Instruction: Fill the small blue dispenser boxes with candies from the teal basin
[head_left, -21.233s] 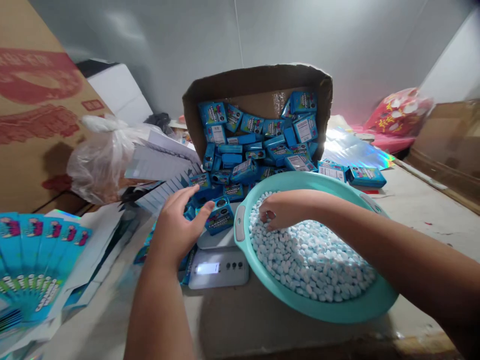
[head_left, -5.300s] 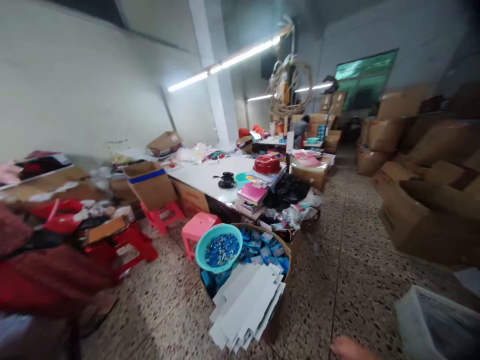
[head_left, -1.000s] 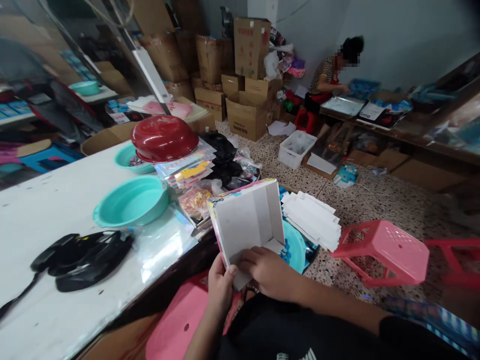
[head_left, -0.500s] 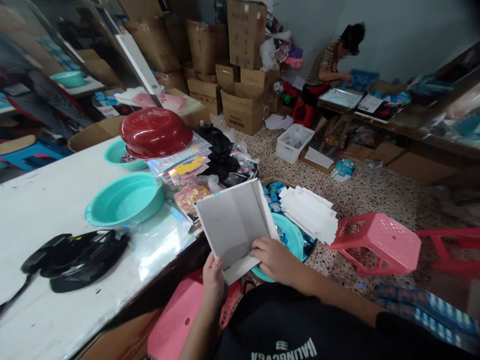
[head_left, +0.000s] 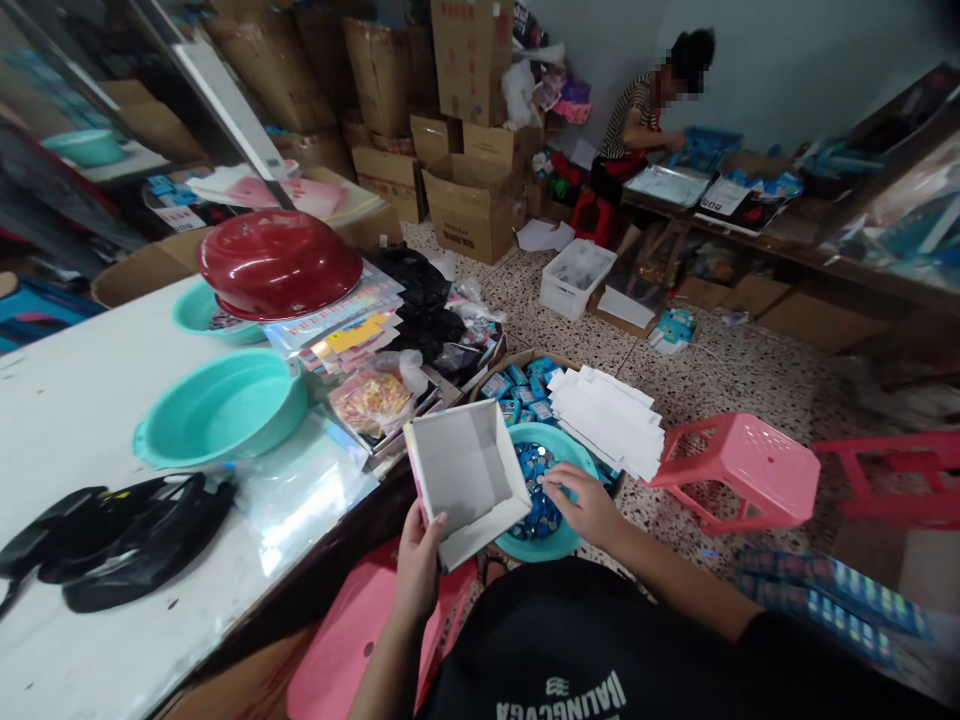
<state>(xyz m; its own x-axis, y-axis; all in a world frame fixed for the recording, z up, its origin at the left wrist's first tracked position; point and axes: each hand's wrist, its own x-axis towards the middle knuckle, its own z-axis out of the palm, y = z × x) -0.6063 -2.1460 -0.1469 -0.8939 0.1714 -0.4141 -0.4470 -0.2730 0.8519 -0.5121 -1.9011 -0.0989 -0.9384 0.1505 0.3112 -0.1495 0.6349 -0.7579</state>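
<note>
My left hand (head_left: 418, 553) is closed on the lower corner of an open white cardboard box (head_left: 465, 478) with a pink printed outside, held upright over my lap. My right hand (head_left: 586, 502) reaches into a teal basin (head_left: 574, 458) of small blue items on the floor, fingers spread over them. The basin rests in a brown carton (head_left: 517, 358) with small blue boxes and a stack of flat white cards (head_left: 607, 418).
A white table (head_left: 67, 420) at left carries an empty teal basin (head_left: 217, 408), a red bowl (head_left: 276, 262), black bags (head_left: 112, 535) and printed sheets. Pink stools (head_left: 739, 470) stand on the speckled floor. Another person (head_left: 637, 120) sits at a far bench among stacked cartons.
My right hand has let go of the white box and dropped to the teal basin on the floor. The box is folded up and held by my left hand alone. The view has tipped downward.
</note>
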